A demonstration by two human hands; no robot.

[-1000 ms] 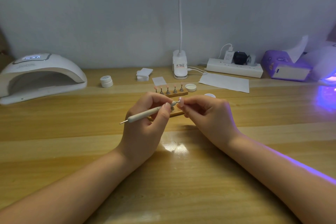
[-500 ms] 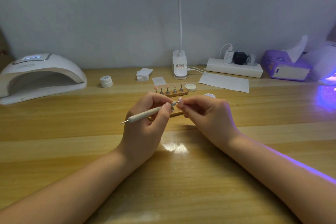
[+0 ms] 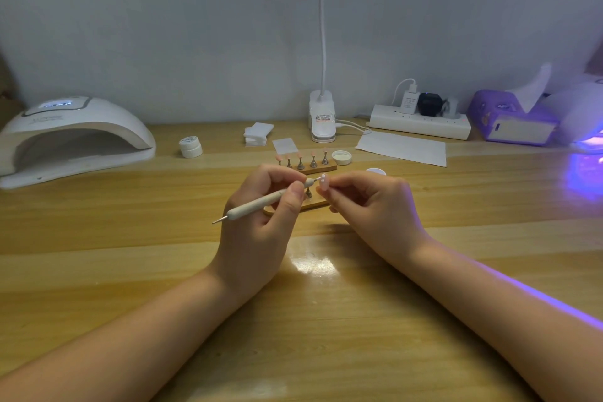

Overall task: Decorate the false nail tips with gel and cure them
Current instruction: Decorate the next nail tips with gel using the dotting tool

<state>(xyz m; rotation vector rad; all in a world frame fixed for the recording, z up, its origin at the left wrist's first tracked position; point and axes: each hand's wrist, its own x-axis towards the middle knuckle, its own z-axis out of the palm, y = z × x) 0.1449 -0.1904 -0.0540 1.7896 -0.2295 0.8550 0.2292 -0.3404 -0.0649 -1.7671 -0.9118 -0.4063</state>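
Observation:
My left hand (image 3: 261,222) grips a pale dotting pen (image 3: 257,204) with metal tips at both ends; its front tip touches a pink false nail tip (image 3: 323,183). My right hand (image 3: 372,206) pinches that nail tip between thumb and fingers. Behind the hands a wooden stand (image 3: 318,168) carries several more pink tips on small metal holders. A second wooden stand (image 3: 313,205) lies under the hands, mostly hidden. A white curing lamp (image 3: 75,137) sits at the far left.
A closed white gel jar (image 3: 191,147), a loose lid (image 3: 341,157) and an open jar (image 3: 376,171) lie near the stands. Wipes (image 3: 257,133), a desk lamp clamp (image 3: 322,116), paper (image 3: 403,148), a power strip (image 3: 421,122), a purple tissue box (image 3: 512,117) and a glowing UV lamp (image 3: 584,121) line the back.

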